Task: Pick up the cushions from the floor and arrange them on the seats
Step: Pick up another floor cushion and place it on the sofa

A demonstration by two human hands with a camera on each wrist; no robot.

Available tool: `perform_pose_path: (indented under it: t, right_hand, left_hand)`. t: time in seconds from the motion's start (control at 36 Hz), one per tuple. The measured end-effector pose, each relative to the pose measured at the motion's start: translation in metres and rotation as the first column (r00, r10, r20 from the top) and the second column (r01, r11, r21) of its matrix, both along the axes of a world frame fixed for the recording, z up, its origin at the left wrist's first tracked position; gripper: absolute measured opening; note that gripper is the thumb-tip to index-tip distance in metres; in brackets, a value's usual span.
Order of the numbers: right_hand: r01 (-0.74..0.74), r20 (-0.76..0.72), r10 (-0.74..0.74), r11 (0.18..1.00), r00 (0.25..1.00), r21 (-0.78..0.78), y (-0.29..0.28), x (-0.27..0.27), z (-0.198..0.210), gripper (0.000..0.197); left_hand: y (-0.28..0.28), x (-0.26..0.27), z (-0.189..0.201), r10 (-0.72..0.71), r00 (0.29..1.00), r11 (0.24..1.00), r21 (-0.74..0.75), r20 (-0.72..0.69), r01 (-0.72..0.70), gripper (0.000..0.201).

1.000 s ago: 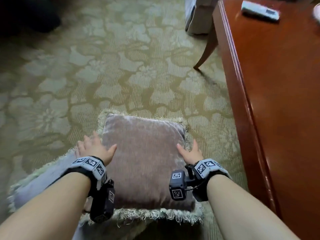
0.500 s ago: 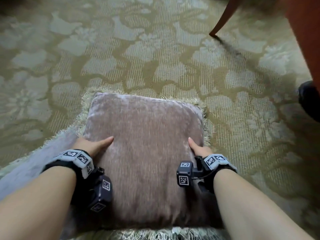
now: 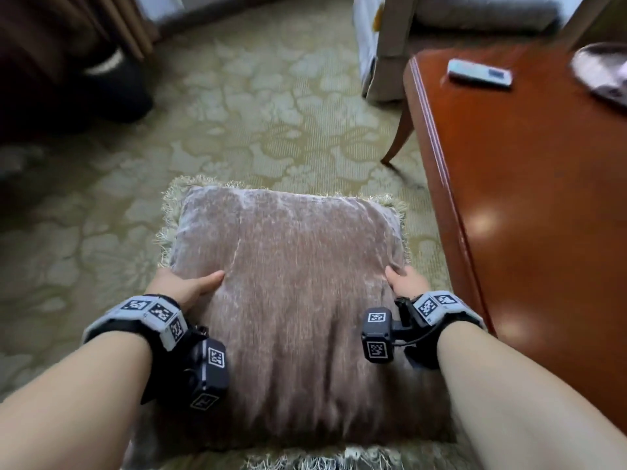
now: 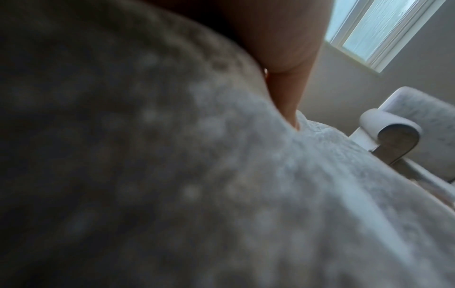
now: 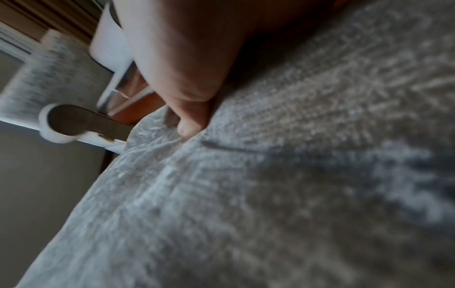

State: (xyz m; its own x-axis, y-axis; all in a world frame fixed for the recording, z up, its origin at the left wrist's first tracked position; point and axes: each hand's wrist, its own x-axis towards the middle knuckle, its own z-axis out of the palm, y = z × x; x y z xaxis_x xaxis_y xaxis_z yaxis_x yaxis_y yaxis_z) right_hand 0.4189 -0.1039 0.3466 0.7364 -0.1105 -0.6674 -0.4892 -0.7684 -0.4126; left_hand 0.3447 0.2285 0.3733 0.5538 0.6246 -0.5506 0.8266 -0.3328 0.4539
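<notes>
So, head view: the cushion [image 3: 288,300] is now lifted clear of the carpet [image 3: 237,113] vs a sec ago, gripped at both side edges by left hand [image 3: 185,286] and right hand [image 3: 405,283] w/ thumbs on top, beside the wooden table [image 3: 526,198] — prob. carry-to-seat comes next. Left wrist view: mostly blurred fabric, one thumb [image 4: 285,93] pressing in, other fingers hidden underneath. Right wrist view: same, a thumb [image 5: 189,120] dents the pile; an armchair [image 5: 81,120] shows behind, smeared, seat itself cut off.
</notes>
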Motion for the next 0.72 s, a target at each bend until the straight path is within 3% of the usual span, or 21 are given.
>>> perform_pose_path:
  t: [0.17,0.28,0.42,0.47,0.58,0.67,0.72]
  right_hand:
    - [-0.028,0.146,0.029,1.000,0.989,-0.008,-0.006,-0.005,0.169,0.048]
    - [0.040,0.296,-0.040,0.999,0.954,0.003,-0.028,-0.019,0.276,0.044]
    - [0.198,0.502,-0.174,0.980,0.847,0.004,-0.069,-0.058,0.393,0.042]
    - [0.261,0.570,-0.245,0.964,0.784,0.054,-0.090,-0.069,0.427,0.041]
    - [0.328,0.586,-0.357,0.931,0.727,0.159,-0.139,-0.103,0.475,0.042]
    - [0.385,0.628,-0.403,0.906,0.665,0.174,-0.172,-0.143,0.506,0.051]
    - [0.390,0.625,-0.464,0.882,0.628,0.263,-0.193,-0.169,0.515,0.051]
  left_hand:
    - [0.006,-0.007,0.156,0.000,0.991,1.000,-0.018,0.131,0.002,0.101]
    - [-0.010,-0.010,0.255,-0.016,0.955,0.995,-0.092,0.297,0.045,0.099]
    - [-0.042,-0.016,0.354,-0.057,0.852,0.981,-0.128,0.520,0.144,0.097]
    - [-0.053,-0.012,0.381,-0.075,0.797,0.976,-0.118,0.599,0.181,0.108]
    - [-0.095,-0.017,0.431,-0.128,0.742,0.963,-0.095,0.659,0.250,0.127]
    - [-0.128,-0.030,0.454,-0.155,0.719,0.956,-0.081,0.678,0.283,0.128]
    - [-0.146,-0.032,0.459,-0.164,0.708,0.943,-0.103,0.687,0.318,0.127]
